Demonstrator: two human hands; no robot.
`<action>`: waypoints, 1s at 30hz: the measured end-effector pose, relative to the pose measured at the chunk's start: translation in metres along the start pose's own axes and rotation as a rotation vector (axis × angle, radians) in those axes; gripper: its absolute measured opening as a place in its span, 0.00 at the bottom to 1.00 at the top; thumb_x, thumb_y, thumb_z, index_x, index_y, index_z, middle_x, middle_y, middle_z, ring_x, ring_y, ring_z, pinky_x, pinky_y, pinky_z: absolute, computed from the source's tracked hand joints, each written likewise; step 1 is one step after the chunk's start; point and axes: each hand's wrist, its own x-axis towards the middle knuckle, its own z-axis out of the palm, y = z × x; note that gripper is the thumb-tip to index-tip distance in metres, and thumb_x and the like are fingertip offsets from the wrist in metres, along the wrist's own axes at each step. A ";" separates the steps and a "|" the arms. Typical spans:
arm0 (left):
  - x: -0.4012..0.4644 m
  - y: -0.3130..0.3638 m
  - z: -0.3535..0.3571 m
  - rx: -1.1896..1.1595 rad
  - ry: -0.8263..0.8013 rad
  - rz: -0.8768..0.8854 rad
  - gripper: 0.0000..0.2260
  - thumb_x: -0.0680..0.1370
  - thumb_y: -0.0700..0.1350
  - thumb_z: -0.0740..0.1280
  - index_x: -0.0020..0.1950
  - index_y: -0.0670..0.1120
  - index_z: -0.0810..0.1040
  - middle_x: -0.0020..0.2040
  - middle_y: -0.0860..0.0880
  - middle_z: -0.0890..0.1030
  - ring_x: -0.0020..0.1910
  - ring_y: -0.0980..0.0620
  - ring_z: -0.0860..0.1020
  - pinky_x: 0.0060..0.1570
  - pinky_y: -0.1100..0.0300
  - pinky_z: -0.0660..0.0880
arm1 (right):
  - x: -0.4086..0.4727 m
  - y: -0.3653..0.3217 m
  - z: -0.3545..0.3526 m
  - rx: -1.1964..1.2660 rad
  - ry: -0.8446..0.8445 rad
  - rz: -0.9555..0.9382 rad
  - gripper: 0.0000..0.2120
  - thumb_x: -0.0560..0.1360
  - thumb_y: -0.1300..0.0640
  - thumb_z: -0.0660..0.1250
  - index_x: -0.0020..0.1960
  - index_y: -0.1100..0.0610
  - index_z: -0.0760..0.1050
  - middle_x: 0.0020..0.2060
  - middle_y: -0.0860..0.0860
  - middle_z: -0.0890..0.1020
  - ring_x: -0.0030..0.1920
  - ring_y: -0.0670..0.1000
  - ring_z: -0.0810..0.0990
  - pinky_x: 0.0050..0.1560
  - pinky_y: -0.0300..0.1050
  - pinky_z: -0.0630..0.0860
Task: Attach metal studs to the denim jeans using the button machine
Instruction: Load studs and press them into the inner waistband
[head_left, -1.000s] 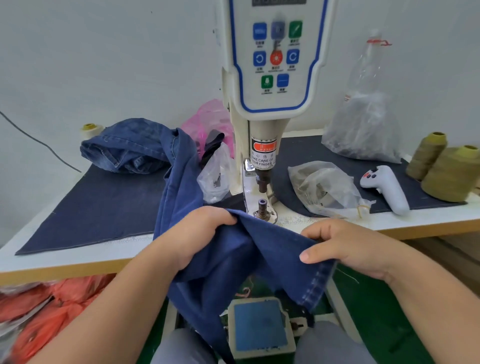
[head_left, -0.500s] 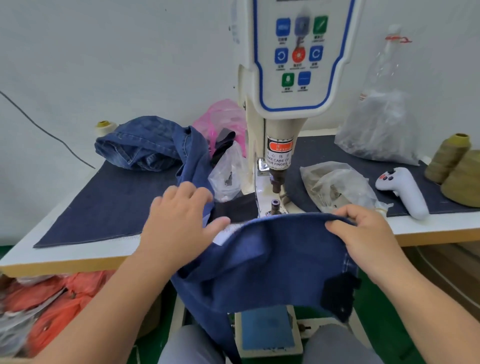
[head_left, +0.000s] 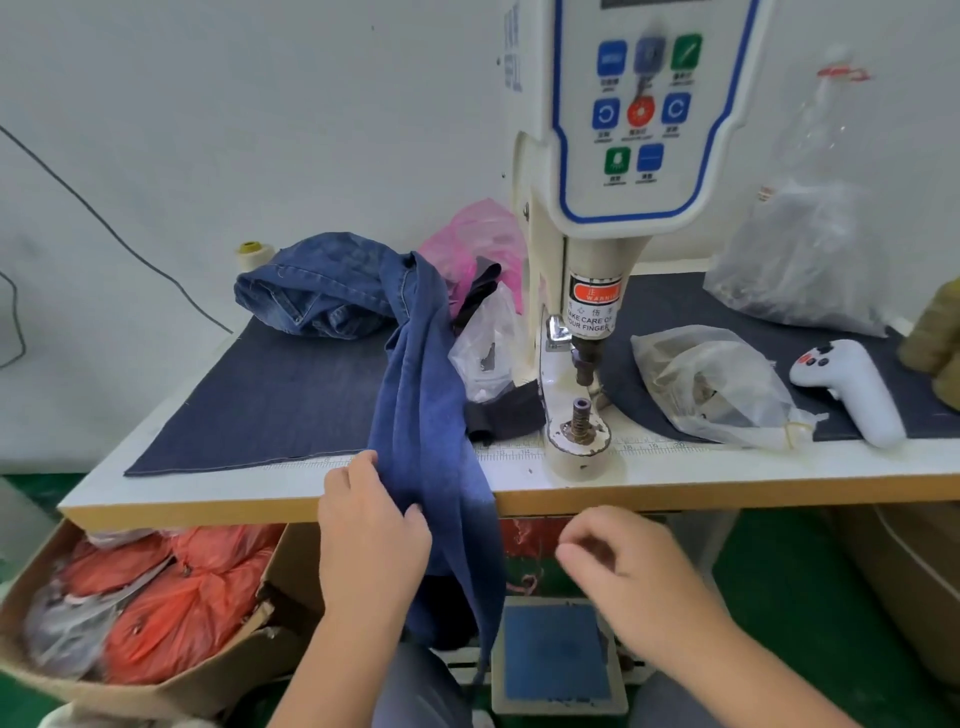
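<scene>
Head view: left hand (head_left: 371, 535) grip pinches the denim jeans (head_left: 426, 415); right hand (head_left: 628, 566) loosely curled, empty.

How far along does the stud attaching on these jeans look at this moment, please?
Done: no studs visible on the jeans. In hand: the left hand grips them at the table edge; the right hand holds nothing. Left: laying denim on the machine's bare die post.

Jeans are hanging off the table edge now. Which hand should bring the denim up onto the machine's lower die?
Left. The left hand already grips the jeans at the table edge, beside the lower die. The right hand holds nothing, below the table.
</scene>
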 end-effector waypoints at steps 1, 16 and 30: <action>0.001 -0.003 0.000 0.016 0.006 -0.011 0.22 0.74 0.43 0.72 0.65 0.45 0.69 0.58 0.45 0.70 0.58 0.43 0.72 0.50 0.57 0.67 | 0.000 -0.004 0.008 0.011 -0.058 -0.007 0.05 0.76 0.48 0.65 0.41 0.43 0.77 0.42 0.39 0.78 0.46 0.37 0.76 0.43 0.35 0.73; -0.003 0.004 -0.006 -0.629 -0.353 -0.149 0.07 0.67 0.41 0.65 0.38 0.37 0.73 0.30 0.47 0.75 0.32 0.49 0.73 0.34 0.55 0.69 | 0.014 -0.029 0.047 -0.165 -0.183 -0.117 0.15 0.77 0.48 0.64 0.60 0.49 0.65 0.52 0.45 0.63 0.51 0.50 0.74 0.54 0.51 0.76; 0.026 0.078 -0.055 -1.695 -0.048 -0.547 0.19 0.75 0.41 0.62 0.26 0.45 0.82 0.30 0.49 0.82 0.28 0.51 0.83 0.28 0.61 0.78 | 0.002 -0.020 0.033 0.407 -0.269 0.209 0.24 0.69 0.32 0.55 0.56 0.41 0.78 0.53 0.38 0.79 0.57 0.41 0.77 0.62 0.49 0.71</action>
